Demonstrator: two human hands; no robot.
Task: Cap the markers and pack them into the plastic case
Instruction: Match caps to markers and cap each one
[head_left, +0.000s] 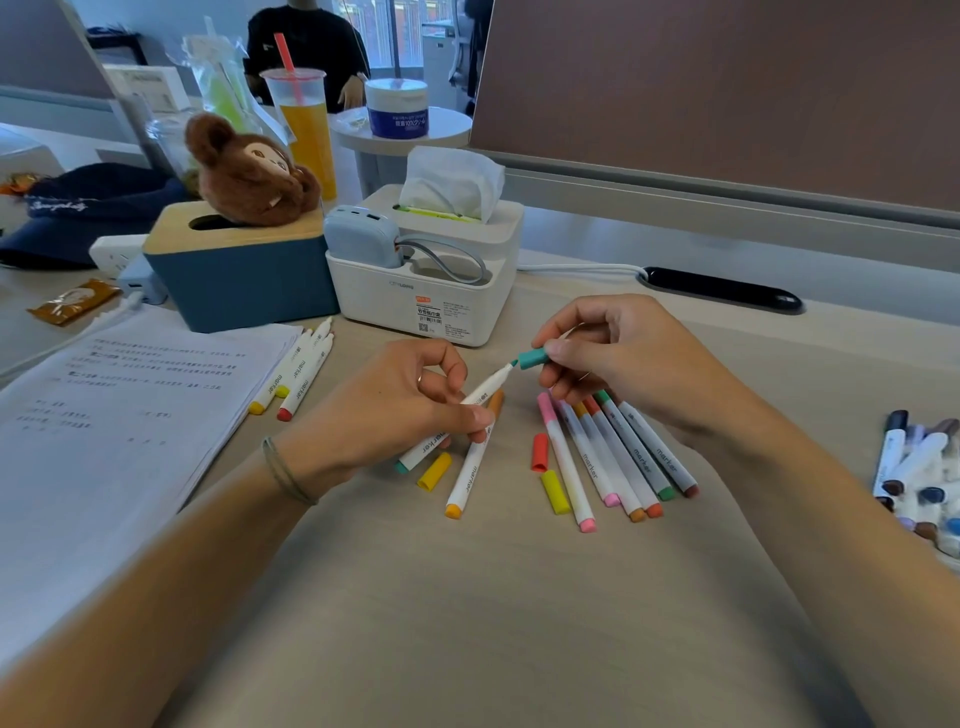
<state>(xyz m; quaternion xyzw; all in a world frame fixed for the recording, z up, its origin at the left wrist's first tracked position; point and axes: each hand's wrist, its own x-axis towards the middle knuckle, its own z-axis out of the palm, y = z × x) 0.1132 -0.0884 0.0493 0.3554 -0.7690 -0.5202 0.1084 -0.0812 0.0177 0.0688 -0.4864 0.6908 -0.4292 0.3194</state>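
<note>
My left fingers (467, 410) pinch the teal marker (457, 415) above the bench (493, 623), my right fingers (558, 348) pinch its teal cap (534, 358) just off the tip, and misalignment could smear ink or bend it.

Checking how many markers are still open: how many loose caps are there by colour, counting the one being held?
Yellow caps: 2
Red cap: 1
Teal cap, held in the right hand: 1
Total: 4
</note>
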